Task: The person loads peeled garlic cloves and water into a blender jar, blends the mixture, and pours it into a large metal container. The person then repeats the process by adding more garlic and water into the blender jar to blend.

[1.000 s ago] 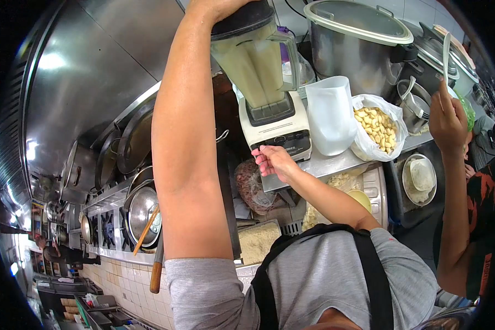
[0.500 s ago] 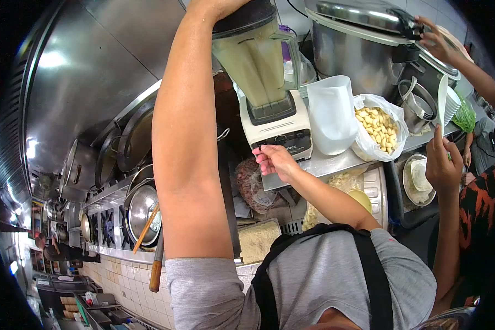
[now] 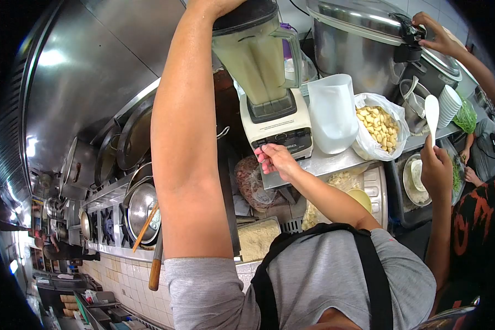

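My left hand (image 3: 217, 7) rests on the black lid (image 3: 246, 16) of a blender, its fingers cut off by the top edge of the view. Pale greenish, cloudy liquid fills much of the clear blender jug (image 3: 258, 69), which sits upright on a cream blender base (image 3: 278, 124). At the base's front panel, my right hand (image 3: 278, 160) has its fingers curled and its thumb against the left-hand control switch, which is mostly covered. Right of the base stand a translucent white plastic jug (image 3: 331, 115) and a plastic bag of peeled garlic cloves (image 3: 377, 129).
A large steel pot (image 3: 352, 52) stands behind, another person's hand (image 3: 437, 37) at its lid handle. That person's other hand (image 3: 437, 168) holds a white paddle (image 3: 432, 113). Left are burners (image 3: 109, 226) and a wok (image 3: 143, 206); below sits a tray of pale crumbs (image 3: 258, 241).
The other person's pot lid has come down closer to the pot, and their white paddle has turned and shifted left. The liquid's surface pattern in the jug differs. My hands stay in place.
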Action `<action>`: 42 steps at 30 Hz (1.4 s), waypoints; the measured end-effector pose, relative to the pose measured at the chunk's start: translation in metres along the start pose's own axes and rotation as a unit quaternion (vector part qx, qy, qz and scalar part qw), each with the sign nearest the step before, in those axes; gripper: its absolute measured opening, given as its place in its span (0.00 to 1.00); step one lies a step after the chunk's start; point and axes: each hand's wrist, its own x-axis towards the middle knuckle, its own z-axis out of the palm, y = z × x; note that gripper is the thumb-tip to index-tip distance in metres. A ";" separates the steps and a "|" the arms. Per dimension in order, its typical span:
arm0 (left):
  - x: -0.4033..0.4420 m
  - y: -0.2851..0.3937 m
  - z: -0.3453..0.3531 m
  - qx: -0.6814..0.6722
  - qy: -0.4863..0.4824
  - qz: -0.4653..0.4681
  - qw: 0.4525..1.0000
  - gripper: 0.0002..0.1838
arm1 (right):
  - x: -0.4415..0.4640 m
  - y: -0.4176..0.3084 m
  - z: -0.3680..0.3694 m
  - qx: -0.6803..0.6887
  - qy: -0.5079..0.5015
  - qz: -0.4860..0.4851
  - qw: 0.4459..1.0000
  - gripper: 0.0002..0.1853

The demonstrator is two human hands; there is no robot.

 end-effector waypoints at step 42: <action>-0.002 0.002 0.000 -0.010 -0.002 -0.006 1.000 0.38 | -0.002 -0.001 0.002 -0.017 0.012 0.015 1.000 0.20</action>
